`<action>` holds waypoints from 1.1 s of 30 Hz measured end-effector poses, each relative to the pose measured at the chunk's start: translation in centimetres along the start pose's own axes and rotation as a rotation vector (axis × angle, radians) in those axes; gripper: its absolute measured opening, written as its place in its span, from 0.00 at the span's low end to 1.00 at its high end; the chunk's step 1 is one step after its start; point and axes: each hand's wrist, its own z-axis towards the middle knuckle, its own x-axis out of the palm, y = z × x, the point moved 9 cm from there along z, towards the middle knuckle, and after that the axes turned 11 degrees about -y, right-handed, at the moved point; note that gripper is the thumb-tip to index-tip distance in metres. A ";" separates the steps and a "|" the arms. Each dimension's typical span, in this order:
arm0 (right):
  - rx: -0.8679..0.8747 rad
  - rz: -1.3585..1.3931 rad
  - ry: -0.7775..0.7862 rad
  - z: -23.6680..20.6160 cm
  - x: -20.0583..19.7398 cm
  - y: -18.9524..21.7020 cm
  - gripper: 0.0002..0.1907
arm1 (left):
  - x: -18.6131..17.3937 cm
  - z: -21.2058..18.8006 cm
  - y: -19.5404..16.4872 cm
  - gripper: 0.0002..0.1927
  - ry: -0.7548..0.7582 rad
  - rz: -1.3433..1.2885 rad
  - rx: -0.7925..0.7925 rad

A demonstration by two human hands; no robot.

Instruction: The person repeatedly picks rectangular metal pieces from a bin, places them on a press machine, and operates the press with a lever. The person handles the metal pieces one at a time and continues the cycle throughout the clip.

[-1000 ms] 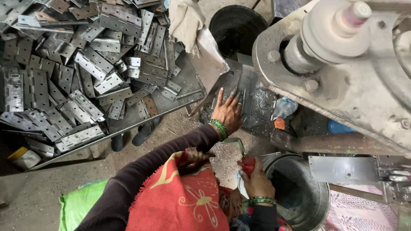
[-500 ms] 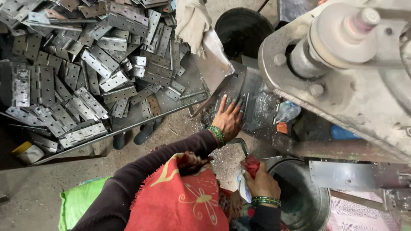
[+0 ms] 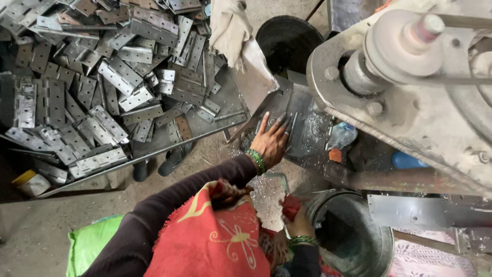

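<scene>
Nearest the camera, a red patterned cloth (image 3: 215,241) drapes over the person's lap, beside a green sack (image 3: 89,246). The right hand (image 3: 297,223), wearing green bangles, is curled closed around a small red piece just beside the rim of a metal bucket (image 3: 379,246); what exactly it grips is too hidden to tell. Further out, the left hand (image 3: 270,141) lies flat with fingers spread open, gripping nothing, pressing on a dark metal plate (image 3: 302,128) littered with shavings under the grey machine (image 3: 410,87). To its left, a tray (image 3: 225,115) carries a heap of steel hinges (image 3: 87,92). Beyond stand a dark round bin (image 3: 287,41) and a pale rag (image 3: 228,25).
</scene>
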 end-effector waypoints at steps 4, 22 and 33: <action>0.024 -0.210 -0.007 -1.3 -5.6 1.1 0.35 | -0.3 1.8 0.0 0.27 -0.019 0.001 -0.016; -0.005 -0.100 -0.021 -1.2 -5.3 0.7 0.36 | 1.8 0.8 0.7 0.25 0.111 0.071 -0.021; 0.043 0.149 -0.132 -1.7 1.9 0.1 0.40 | 1.9 2.3 1.3 0.22 0.017 0.104 -0.019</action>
